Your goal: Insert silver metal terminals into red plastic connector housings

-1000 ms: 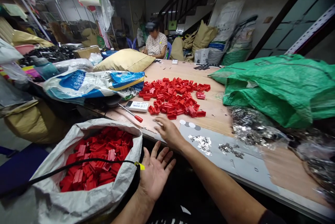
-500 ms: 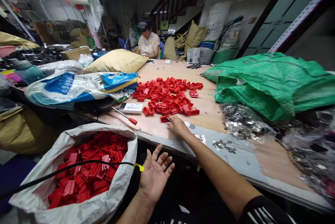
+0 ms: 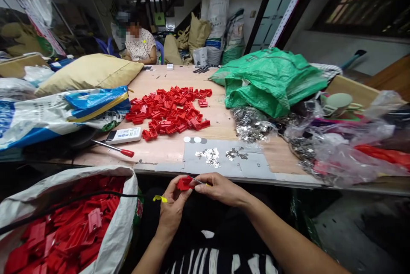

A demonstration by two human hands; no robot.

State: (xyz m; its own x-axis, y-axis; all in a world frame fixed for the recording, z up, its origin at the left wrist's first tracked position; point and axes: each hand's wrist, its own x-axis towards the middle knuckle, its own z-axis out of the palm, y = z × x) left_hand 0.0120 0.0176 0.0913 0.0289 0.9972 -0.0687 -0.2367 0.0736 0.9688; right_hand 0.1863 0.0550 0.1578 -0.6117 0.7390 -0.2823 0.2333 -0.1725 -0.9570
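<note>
My left hand (image 3: 171,208) pinches a small red plastic part (image 3: 185,183) between thumb and fingers, just in front of the table edge. In my right hand (image 3: 218,188) is a slim metal tool (image 3: 197,180), perhaps tweezers, its tip at the red part. What the tip touches is too small to tell. Beyond both hands lies a grey mat (image 3: 224,169) bearing a cluster of small shiny metal pieces (image 3: 209,156) and a darker cluster (image 3: 237,153). A spread heap of similar red parts (image 3: 169,112) covers the middle of the table.
At lower left stands a white sack (image 3: 123,227) full of red parts, with a black cord (image 3: 64,205) across it. A red-handled screwdriver (image 3: 126,153) and a white box-like device (image 3: 124,135) lie at left. Green sacking (image 3: 269,77) is at right. A person (image 3: 141,45) sits opposite.
My right hand has come back from the table with a red part, which my left hand, open before, now holds. The view has turned to the right.
</note>
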